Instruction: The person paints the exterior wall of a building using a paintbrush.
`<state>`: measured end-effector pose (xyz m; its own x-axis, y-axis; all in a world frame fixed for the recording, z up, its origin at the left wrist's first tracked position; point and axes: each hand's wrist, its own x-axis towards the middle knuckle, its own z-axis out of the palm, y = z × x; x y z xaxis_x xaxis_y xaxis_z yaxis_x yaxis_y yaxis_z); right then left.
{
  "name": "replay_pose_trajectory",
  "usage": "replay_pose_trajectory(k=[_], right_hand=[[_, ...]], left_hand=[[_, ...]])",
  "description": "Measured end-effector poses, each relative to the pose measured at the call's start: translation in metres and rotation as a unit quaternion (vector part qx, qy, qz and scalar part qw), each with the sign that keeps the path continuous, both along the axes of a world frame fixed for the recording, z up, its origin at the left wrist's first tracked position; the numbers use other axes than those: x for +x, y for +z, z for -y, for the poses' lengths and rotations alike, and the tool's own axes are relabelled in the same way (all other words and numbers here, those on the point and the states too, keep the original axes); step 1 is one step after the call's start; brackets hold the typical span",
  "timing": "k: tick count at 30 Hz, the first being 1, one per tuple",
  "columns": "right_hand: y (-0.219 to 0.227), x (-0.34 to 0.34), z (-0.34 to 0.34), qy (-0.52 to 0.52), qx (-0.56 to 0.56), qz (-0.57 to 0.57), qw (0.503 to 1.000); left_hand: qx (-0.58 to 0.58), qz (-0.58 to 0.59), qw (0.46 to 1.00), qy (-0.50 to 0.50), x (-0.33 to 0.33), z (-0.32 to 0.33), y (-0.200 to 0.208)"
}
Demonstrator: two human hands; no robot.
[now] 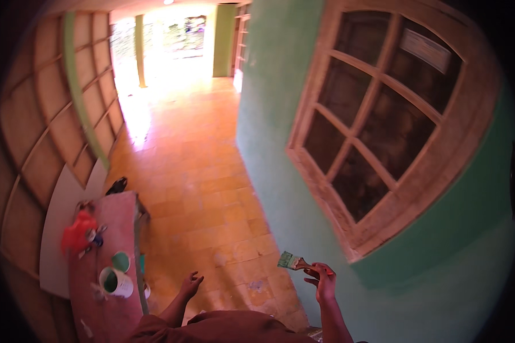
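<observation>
The right hand [323, 276] is closed around the handle of a flat paintbrush with green-coated bristles [292, 261]; the bristles point left from that hand, out over the orange tiled floor [229, 223]. The left hand [193, 283], fingers loosely curled and partly open, appears to hold nothing. Right of and above the brush hand, the pale wooden window frame [377, 231] sits in the green painted wall [269, 166]. Left of the left hand, a white plastic bucket of green paint [123, 287] stands on the reddish table [111, 214].

For good brushwork, I would keep the bristles level so paint does not drip, turn them towards the wall, and use light, narrow strokes beside the bare wood.
</observation>
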<state>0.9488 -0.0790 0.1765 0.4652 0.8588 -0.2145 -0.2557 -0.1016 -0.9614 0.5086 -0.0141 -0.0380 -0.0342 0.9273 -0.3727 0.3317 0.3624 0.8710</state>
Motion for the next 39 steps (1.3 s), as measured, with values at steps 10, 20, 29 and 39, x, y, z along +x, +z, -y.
replay_pose_trajectory(k=[10, 20, 29, 39], right_hand=[[-0.02, -0.215, -0.082, 0.219, -0.051, -0.071, 0.972], [-0.032, -0.357, -0.16, 0.409, -0.049, -0.008, 0.911], [-0.031, -0.473, -0.256, 0.617, -0.059, 0.053, 0.783], [-0.048, -0.571, -0.309, 0.743, -0.068, 0.086, 0.66]], left_hand=[[0.024, -0.02, 0.97, 0.242, -0.196, 0.091, -0.029], [0.044, -0.03, 0.914, 0.402, -0.248, 0.158, -0.059], [-0.02, 0.012, 0.854, 0.52, -0.227, 0.156, -0.045], [-0.052, 0.009, 0.782, 0.621, -0.196, 0.144, -0.025]])
